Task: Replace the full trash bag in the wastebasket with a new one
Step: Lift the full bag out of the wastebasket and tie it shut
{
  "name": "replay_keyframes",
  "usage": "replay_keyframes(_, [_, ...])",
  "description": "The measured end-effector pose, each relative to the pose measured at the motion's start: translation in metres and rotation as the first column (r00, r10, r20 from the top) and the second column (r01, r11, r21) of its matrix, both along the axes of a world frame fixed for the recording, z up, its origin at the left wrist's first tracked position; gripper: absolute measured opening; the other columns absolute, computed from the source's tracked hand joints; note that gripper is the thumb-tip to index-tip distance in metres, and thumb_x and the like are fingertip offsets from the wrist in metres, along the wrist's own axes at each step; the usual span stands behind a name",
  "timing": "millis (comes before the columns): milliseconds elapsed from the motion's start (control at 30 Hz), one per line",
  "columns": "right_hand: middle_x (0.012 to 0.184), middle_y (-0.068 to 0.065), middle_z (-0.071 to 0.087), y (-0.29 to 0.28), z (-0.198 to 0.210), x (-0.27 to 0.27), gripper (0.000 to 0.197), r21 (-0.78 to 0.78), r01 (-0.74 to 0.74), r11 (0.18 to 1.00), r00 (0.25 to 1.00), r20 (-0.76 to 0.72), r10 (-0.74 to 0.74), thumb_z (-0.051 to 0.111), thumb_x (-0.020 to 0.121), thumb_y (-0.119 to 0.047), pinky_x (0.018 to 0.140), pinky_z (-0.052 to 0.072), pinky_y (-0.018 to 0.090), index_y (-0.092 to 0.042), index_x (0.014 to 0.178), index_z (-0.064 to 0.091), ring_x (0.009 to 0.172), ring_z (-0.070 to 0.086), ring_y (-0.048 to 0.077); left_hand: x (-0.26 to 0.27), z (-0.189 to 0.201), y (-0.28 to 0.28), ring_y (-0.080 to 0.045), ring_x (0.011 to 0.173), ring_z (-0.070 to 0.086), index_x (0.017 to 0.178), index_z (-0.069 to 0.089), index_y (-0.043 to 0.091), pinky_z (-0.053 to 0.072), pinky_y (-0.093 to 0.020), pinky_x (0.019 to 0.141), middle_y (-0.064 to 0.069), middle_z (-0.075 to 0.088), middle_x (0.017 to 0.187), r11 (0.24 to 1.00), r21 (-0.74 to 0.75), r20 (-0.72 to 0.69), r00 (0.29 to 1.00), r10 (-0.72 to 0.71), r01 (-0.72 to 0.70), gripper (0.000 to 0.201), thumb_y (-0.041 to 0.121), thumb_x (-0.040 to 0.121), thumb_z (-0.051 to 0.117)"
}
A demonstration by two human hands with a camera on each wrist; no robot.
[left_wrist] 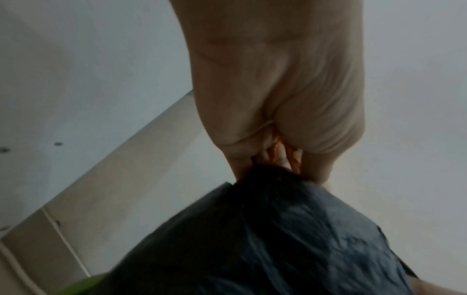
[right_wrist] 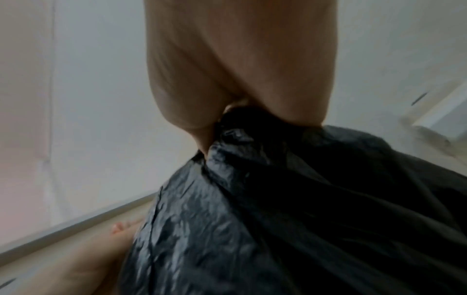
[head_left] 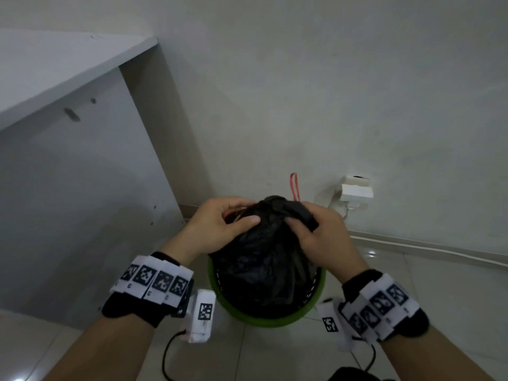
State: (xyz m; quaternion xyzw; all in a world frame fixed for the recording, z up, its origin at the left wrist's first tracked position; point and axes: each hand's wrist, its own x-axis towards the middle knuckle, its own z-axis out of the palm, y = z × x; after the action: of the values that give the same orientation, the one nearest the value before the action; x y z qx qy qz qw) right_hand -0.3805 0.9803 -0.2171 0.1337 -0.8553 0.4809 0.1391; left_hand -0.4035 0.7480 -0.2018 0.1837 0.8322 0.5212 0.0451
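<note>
The left hand (head_left: 217, 224) pinches the red drawstring (left_wrist: 290, 157) at the gathered neck of the crumpled black plastic trash bag (head_left: 264, 265). The right hand (head_left: 319, 232), at 3 o'clock of the neck, curls its fingers around the plastic. The bag sits in the round green wastebasket (head_left: 264, 320).

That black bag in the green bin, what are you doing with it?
A person is closing up the full black trash bag, which sits inside the green wastebasket on the floor by the wall. The left hand pinches the red drawstring at the gathered top of the bag, and the right hand grips the bunched plastic beside it. Another loop of the drawstring sticks up behind the bag. The bag has not been lifted out yet, and no new bag is in view.
</note>
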Motion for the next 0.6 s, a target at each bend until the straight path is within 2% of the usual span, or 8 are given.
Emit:
replay_keyframes(100, [0.095, 0.009, 0.078, 0.007, 0.001, -0.009, 0.020, -0.132, 0.034, 0.991, 0.913, 0.408, 0.023, 0.065, 0.095, -0.024, 0.087, 0.057, 0.042, -0.007, 0.097, 0.076, 0.093, 0.073, 0.023, 0.005, -0.001, -0.019, -0.011, 0.092, 0.074, 0.101, 0.078, 0.011, 0.059, -0.029, 0.084, 0.002, 0.079, 0.095, 0.993, 0.087, -0.007, 0.997, 0.083, -0.082, 0.015, 0.011, 0.089, 0.070])
replay_keyframes(167, [0.099, 0.018, 0.076, 0.009, 0.004, -0.011, 0.033, -0.160, 0.080, 0.984, 0.812, 0.583, 0.029, 0.064, 0.095, -0.031, 0.084, 0.058, 0.042, 0.000, 0.095, 0.073, 0.095, 0.072, 0.033, 0.008, -0.001, -0.025, 0.001, 0.078, 0.071, 0.086, 0.079, 0.021, 0.057, -0.019, 0.072, 0.016, 0.077, 0.080, 0.986, 0.087, -0.109, 0.983, 0.149, -0.140, 0.020, 0.007, 0.092, 0.065])
replay_keyframes(233, [0.093, 0.020, 0.076, 0.007, 0.007, -0.012, 0.040, -0.146, 0.123, 0.982, 0.727, 0.687, 0.012, 0.067, 0.093, -0.034, 0.076, 0.058, 0.039, 0.005, 0.091, 0.071, 0.087, 0.073, 0.035, 0.008, 0.000, -0.025, 0.000, 0.072, 0.068, 0.075, 0.074, 0.020, 0.053, -0.017, 0.069, 0.014, 0.075, 0.075, 0.967, 0.147, -0.170, 0.958, 0.233, -0.209, 0.028, 0.007, 0.096, 0.059])
replay_keyframes(300, [0.086, 0.019, 0.076, 0.005, 0.008, -0.015, 0.037, -0.158, 0.157, 0.975, 0.652, 0.758, 0.018, 0.071, 0.090, -0.031, 0.072, 0.059, 0.038, 0.005, 0.088, 0.071, 0.078, 0.073, 0.033, 0.009, 0.000, -0.019, -0.008, 0.091, 0.069, 0.068, 0.065, 0.012, 0.051, -0.017, 0.080, 0.007, 0.076, 0.089, 0.943, 0.262, -0.112, 0.964, 0.239, -0.204, 0.033, 0.008, 0.098, 0.054])
replay_keyframes(367, [0.092, 0.021, 0.076, 0.000, 0.006, -0.017, 0.037, -0.193, 0.181, 0.964, 0.588, 0.807, 0.051, 0.074, 0.087, -0.029, 0.083, 0.060, 0.044, 0.007, 0.095, 0.072, 0.086, 0.073, 0.036, 0.013, -0.006, -0.008, -0.010, 0.121, 0.061, 0.063, 0.058, 0.014, 0.046, -0.022, 0.099, 0.002, 0.071, 0.119, 0.926, 0.349, 0.018, 0.989, 0.148, -0.145, 0.035, 0.015, 0.098, 0.052])
replay_keyframes(467, [0.097, 0.020, 0.076, -0.008, 0.001, -0.018, 0.027, -0.218, 0.240, 0.946, 0.516, 0.854, 0.066, 0.076, 0.086, -0.024, 0.089, 0.058, 0.047, 0.001, 0.097, 0.071, 0.091, 0.073, 0.035, 0.023, -0.015, 0.011, -0.017, 0.134, 0.051, 0.067, 0.055, 0.015, 0.036, -0.035, 0.112, -0.006, 0.061, 0.138, 0.873, 0.487, 0.103, 0.994, -0.022, -0.031, 0.031, 0.022, 0.096, 0.050])
replay_keyframes(533, [0.096, 0.020, 0.076, -0.013, -0.004, -0.019, 0.023, -0.251, 0.281, 0.926, 0.512, 0.856, 0.077, 0.075, 0.086, -0.021, 0.087, 0.059, 0.048, -0.001, 0.098, 0.071, 0.087, 0.073, 0.033, 0.031, -0.022, 0.023, -0.017, 0.125, 0.059, 0.074, 0.058, 0.014, 0.043, -0.029, 0.105, -0.007, 0.066, 0.129, 0.938, 0.336, -0.010, 0.996, -0.086, 0.084, 0.022, 0.026, 0.093, 0.057])
replay_keyframes(600, [0.095, 0.022, 0.076, -0.012, -0.009, -0.020, 0.025, -0.294, 0.338, 0.894, 0.533, 0.843, 0.076, 0.077, 0.083, -0.020, 0.087, 0.058, 0.052, 0.000, 0.098, 0.072, 0.084, 0.073, 0.034, 0.033, -0.034, 0.030, -0.014, 0.108, 0.064, 0.076, 0.048, 0.012, 0.050, -0.027, 0.088, -0.004, 0.069, 0.107, 0.990, -0.004, -0.201, 0.969, -0.141, 0.143, 0.027, 0.025, 0.086, 0.069])
